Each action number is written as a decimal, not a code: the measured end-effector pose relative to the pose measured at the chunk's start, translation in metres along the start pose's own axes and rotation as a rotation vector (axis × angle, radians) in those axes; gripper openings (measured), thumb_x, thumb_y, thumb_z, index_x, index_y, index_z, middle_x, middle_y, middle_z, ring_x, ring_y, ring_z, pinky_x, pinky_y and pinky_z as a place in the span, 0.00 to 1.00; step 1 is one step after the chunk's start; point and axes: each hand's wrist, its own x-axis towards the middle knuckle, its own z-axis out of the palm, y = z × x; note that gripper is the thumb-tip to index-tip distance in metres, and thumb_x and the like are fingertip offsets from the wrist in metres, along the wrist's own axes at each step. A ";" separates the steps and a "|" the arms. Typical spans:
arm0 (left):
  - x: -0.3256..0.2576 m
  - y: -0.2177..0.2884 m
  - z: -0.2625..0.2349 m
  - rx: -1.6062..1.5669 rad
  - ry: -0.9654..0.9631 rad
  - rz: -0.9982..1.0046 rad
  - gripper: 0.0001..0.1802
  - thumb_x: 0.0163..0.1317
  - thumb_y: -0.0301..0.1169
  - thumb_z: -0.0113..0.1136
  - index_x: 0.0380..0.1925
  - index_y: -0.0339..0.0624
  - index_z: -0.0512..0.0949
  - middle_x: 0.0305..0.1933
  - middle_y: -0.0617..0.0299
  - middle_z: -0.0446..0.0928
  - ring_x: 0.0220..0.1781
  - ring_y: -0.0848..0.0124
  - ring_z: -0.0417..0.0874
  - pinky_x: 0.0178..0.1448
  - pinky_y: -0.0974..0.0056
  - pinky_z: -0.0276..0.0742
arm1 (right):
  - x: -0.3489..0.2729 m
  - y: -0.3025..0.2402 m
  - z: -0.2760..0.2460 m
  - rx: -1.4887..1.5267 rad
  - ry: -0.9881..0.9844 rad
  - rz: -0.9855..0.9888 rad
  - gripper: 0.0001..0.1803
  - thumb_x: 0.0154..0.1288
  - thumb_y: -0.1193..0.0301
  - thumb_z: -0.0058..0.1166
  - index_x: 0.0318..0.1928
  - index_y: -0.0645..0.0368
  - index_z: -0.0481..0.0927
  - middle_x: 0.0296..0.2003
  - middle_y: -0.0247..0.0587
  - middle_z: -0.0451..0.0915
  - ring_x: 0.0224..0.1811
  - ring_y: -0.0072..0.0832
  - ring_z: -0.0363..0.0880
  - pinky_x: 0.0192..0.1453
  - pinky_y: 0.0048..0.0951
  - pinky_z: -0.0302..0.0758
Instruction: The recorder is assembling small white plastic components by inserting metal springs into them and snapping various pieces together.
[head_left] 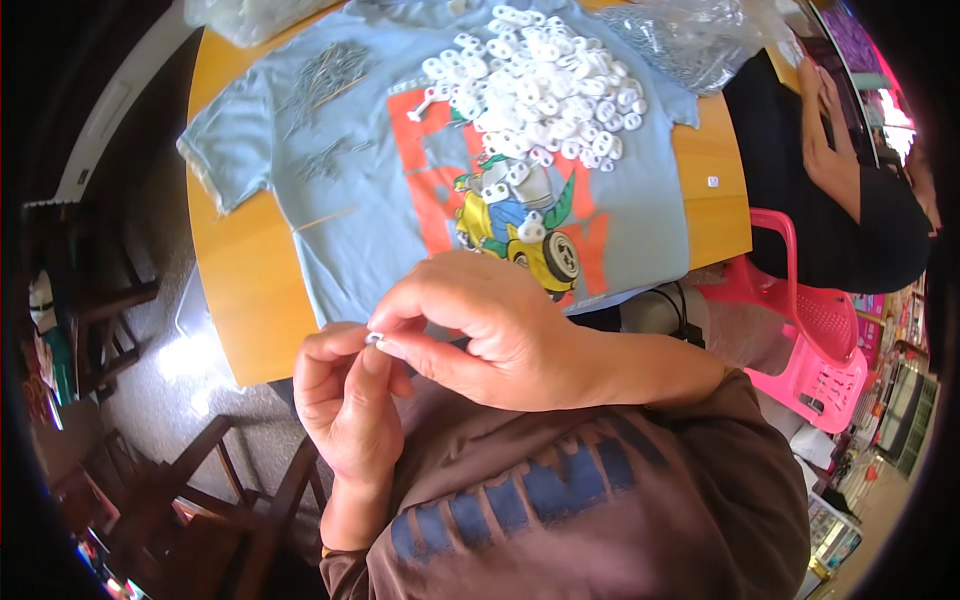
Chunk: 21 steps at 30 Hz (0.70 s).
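Note:
In front of my chest, my left hand (350, 405) and my right hand (490, 335) meet fingertip to fingertip. Between them is a small white plastic piece (375, 338), mostly covered by the fingers. Both hands pinch at it, thumb against forefinger. Beyond them, a light blue T-shirt (345, 215) with a printed cartoon car is spread over the table. A heap of small white plastic pieces with holes (545, 85) lies on it, a few strays nearer me. Thin grey metal pins (330, 75) lie in loose clusters to the left, with thin wooden sticks (325, 220) among and near them.
The wooden table (225, 290) shows around the shirt. Clear plastic bags (700, 45) lie at the far corners, the right one holding grey pins. One white piece (713, 182) sits at the table's right. Another person's arm (830, 140) and a pink chair (800, 310) are on the right.

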 end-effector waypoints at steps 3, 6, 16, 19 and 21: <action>-0.001 -0.003 0.001 0.037 -0.012 0.003 0.06 0.58 0.19 0.53 0.35 0.36 0.71 0.33 0.59 0.73 0.21 0.78 0.71 0.27 0.76 0.67 | -0.002 0.002 -0.004 -0.004 -0.008 -0.034 0.07 0.51 0.79 0.57 0.31 0.57 0.74 0.25 0.37 0.75 0.28 0.33 0.75 0.29 0.30 0.68; -0.002 -0.004 0.005 0.071 0.002 -0.022 0.06 0.57 0.19 0.53 0.35 0.36 0.71 0.32 0.59 0.73 0.21 0.78 0.70 0.27 0.76 0.67 | -0.004 0.006 -0.008 0.036 -0.047 0.004 0.07 0.52 0.79 0.57 0.31 0.57 0.74 0.26 0.37 0.75 0.28 0.34 0.75 0.30 0.30 0.69; 0.003 -0.003 0.016 -0.016 0.005 -0.070 0.05 0.57 0.21 0.54 0.34 0.36 0.72 0.27 0.62 0.72 0.20 0.76 0.68 0.27 0.73 0.66 | -0.012 0.019 -0.078 -0.370 0.260 -0.071 0.07 0.54 0.73 0.57 0.32 0.60 0.74 0.29 0.41 0.77 0.31 0.37 0.76 0.34 0.33 0.71; -0.001 -0.002 0.014 -0.010 0.026 -0.073 0.04 0.58 0.21 0.54 0.34 0.36 0.72 0.26 0.63 0.71 0.20 0.76 0.68 0.26 0.72 0.65 | -0.015 0.035 -0.116 -0.742 0.460 -0.038 0.08 0.53 0.73 0.57 0.33 0.61 0.75 0.28 0.43 0.76 0.33 0.39 0.74 0.37 0.34 0.69; -0.002 -0.003 0.015 -0.012 0.020 -0.083 0.04 0.58 0.21 0.54 0.34 0.36 0.72 0.25 0.62 0.71 0.20 0.76 0.68 0.26 0.72 0.64 | -0.018 0.046 -0.130 -0.788 0.456 0.002 0.09 0.52 0.73 0.58 0.34 0.61 0.75 0.28 0.43 0.75 0.33 0.40 0.73 0.37 0.35 0.69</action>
